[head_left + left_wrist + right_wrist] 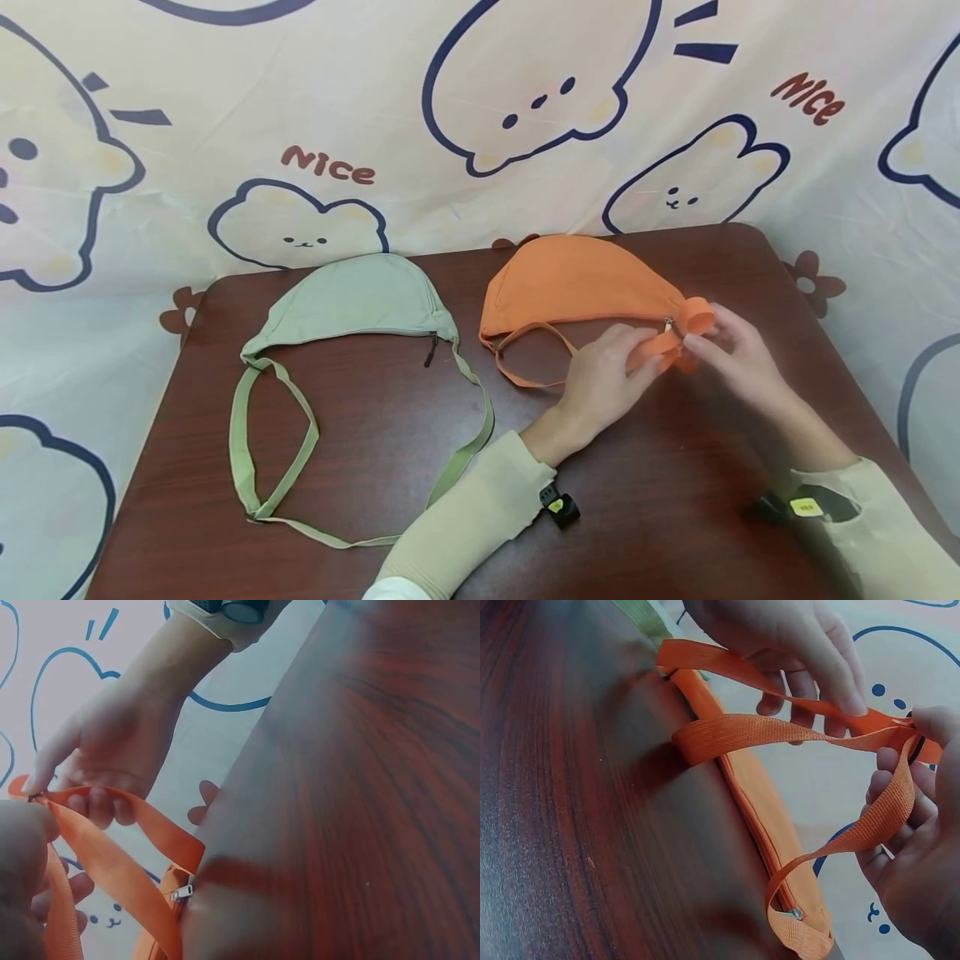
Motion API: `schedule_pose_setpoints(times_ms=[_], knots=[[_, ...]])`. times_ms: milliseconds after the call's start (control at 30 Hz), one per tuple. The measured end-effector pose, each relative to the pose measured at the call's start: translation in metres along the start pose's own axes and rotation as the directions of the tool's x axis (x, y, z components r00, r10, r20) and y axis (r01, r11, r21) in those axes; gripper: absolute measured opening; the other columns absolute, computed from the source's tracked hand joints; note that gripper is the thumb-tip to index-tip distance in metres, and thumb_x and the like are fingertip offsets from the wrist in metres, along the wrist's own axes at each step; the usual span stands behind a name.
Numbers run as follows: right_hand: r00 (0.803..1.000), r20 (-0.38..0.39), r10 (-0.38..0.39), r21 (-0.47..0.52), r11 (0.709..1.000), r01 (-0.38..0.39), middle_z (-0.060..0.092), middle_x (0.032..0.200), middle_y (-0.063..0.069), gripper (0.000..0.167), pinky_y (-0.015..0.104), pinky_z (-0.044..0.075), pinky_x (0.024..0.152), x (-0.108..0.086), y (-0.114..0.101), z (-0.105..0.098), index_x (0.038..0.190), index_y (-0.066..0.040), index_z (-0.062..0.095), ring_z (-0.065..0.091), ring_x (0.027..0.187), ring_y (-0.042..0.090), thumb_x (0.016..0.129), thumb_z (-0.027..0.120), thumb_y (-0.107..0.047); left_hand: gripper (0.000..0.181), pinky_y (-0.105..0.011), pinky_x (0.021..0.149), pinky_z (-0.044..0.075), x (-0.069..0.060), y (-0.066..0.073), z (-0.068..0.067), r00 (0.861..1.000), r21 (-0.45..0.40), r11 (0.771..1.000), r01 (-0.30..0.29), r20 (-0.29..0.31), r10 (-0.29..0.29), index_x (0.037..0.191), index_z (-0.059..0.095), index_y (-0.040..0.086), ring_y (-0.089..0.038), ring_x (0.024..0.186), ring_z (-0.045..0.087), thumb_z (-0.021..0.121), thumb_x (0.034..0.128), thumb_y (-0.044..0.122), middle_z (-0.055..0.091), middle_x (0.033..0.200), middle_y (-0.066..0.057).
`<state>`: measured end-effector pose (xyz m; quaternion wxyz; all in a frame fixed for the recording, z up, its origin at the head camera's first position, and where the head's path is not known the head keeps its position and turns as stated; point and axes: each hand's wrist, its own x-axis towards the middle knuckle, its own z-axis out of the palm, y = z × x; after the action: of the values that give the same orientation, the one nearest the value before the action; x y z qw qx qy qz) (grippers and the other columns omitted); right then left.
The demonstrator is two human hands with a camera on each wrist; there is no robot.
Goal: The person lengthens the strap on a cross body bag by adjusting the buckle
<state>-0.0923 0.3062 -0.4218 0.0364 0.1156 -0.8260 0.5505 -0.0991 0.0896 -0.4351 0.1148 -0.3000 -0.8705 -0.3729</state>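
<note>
Well to the left of the fingers (836, 675) lies the green bag (352, 296), and the left sleeve (480, 500) stands in front of part of its green strap (240, 433). Just beyond the left hand (600, 379), which pinches the orange strap (877, 821), the orange bag (577, 279) rests on the table (675, 500). Rightmost, the right hand (738, 358) also pinches this strap by a small dark piece (916, 748), near the zipper pull (182, 891).

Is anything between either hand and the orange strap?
Nothing visible: the left hand and right hand both hold the orange strap directly. The green strap passes out of sight at the left sleeve, away from both hands.
</note>
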Motion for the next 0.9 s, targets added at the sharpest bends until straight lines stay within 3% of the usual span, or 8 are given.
schedule_pose_setpoints(times_ms=[167, 533, 900], knots=[[0.999, 0.047, 0.025, -0.021, 0.999, -0.024, 0.065, 0.116, -0.014, 0.041, 0.016, 0.053, 0.081, 0.0, 0.002, 0.003, 0.137, 0.004, 0.054, 0.063, 0.095, 0.004, 0.097, 0.064, 0.001, 0.039, -0.012, 0.066, 0.042, 0.002, 0.002, -0.001, 1.0, -0.001, 1.0, 0.006, -0.006, -0.006, 0.132, 0.067, 0.017, 0.0, 0.085, 0.059, 0.07, 0.098, 0.035, 0.069, 0.117, 0.005], [1.0, 0.022, -0.011, -0.011, 1.0, 0.011, 0.064, 0.111, -0.01, 0.035, 0.014, 0.05, 0.082, 0.0, 0.004, 0.005, 0.13, -0.003, 0.058, 0.06, 0.095, 0.005, 0.097, 0.062, 0.004, 0.049, -0.019, 0.084, 0.049, 0.003, 0.001, -0.004, 1.0, 0.017, 1.0, 0.016, 0.024, -0.016, 0.134, 0.064, 0.019, -0.006, 0.107, 0.064, 0.078, 0.0911, 0.039, 0.068, 0.125, 0.006], [0.999, 0.005, -0.043, 0.083, 0.996, 0.042, 0.063, 0.101, -0.006, 0.037, 0.018, 0.053, 0.071, 0.003, 0.002, 0.006, 0.124, -0.015, 0.061, 0.062, 0.08, 0.01, 0.097, 0.058, 0.009, 0.039, -0.023, 0.078, 0.049, 0.001, -0.006, -0.011, 1.0, 0.129, 0.992, 0.018, -0.015, -0.016, 0.122, 0.072, 0.02, -0.007, 0.096, 0.064, 0.081, 0.0883, 0.038, 0.071, 0.112, 0.007]])
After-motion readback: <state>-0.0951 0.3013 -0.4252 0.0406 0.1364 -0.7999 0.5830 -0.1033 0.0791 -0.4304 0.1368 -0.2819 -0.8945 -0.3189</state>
